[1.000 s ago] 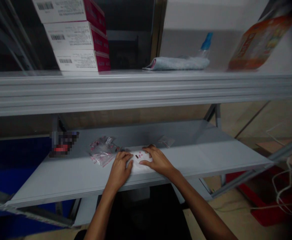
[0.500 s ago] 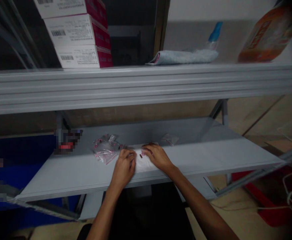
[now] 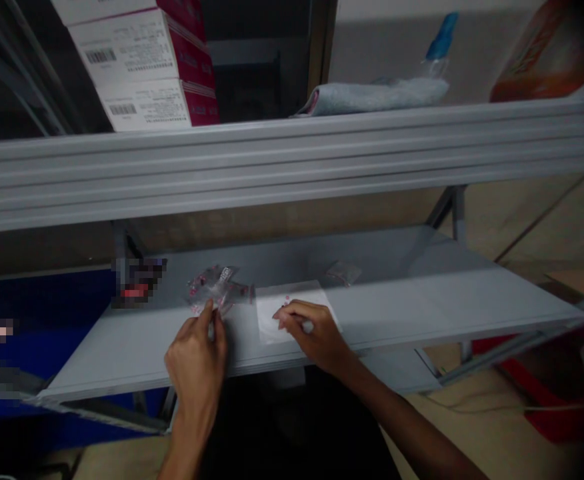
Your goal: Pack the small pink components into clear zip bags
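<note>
My left hand (image 3: pixel 197 353) is at the front edge of a loose pile of clear plastic bags (image 3: pixel 217 283) with pink marks. Its thumb and fingers are drawn together at the bags; whether a bag is between them is hidden. My right hand (image 3: pixel 319 330) rests low over a white sheet (image 3: pixel 269 300), thumb and fingertips pinched together. What they hold, if anything, is too small to make out. Just beyond these fingertips, a small pink piece (image 3: pixel 287 298) lies on the sheet.
Another small clear bag (image 3: pixel 345 272) lies on the grey shelf (image 3: pixel 422 287), right of the sheet. Above runs a ridged upper shelf (image 3: pixel 272 160) bearing stacked white and magenta boxes (image 3: pixel 142 103), a folded cloth (image 3: pixel 372 97), a blue-topped bottle (image 3: pixel 441 43) and an orange package (image 3: pixel 542 60).
My left hand has moved left, off the sheet and over to the plastic bags. My right hand has come nearer and slightly left, now covering where a small dark piece lay. The view has shifted slightly.
</note>
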`<action>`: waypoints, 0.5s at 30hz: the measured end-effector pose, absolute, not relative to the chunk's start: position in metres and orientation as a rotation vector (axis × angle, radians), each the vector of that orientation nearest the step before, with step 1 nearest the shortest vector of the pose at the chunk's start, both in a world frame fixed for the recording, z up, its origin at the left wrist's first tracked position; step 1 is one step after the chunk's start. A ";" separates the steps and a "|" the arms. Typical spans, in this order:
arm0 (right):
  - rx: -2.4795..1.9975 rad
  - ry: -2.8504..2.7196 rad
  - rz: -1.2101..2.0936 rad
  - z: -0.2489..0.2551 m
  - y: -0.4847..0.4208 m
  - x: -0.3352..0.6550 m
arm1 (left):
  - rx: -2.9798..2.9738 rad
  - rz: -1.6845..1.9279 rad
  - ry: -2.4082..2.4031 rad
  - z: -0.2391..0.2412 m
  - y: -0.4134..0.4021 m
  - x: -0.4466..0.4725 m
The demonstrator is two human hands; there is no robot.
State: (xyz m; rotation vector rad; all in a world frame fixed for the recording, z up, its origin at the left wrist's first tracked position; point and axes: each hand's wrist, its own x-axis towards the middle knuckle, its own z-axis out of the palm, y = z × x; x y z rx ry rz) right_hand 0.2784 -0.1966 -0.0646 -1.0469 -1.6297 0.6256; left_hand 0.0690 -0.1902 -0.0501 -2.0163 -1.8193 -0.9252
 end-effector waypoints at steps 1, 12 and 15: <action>-1.006 -1.621 0.771 -0.063 -0.203 0.273 | -2.023 -1.031 -1.765 -0.046 -0.203 0.077; -0.932 -1.433 1.205 -0.060 -0.236 0.285 | -2.611 -1.277 -1.362 -0.050 -0.257 0.122; -0.887 -1.450 1.265 -0.058 -0.235 0.293 | -2.676 -1.246 -1.370 -0.050 -0.258 0.123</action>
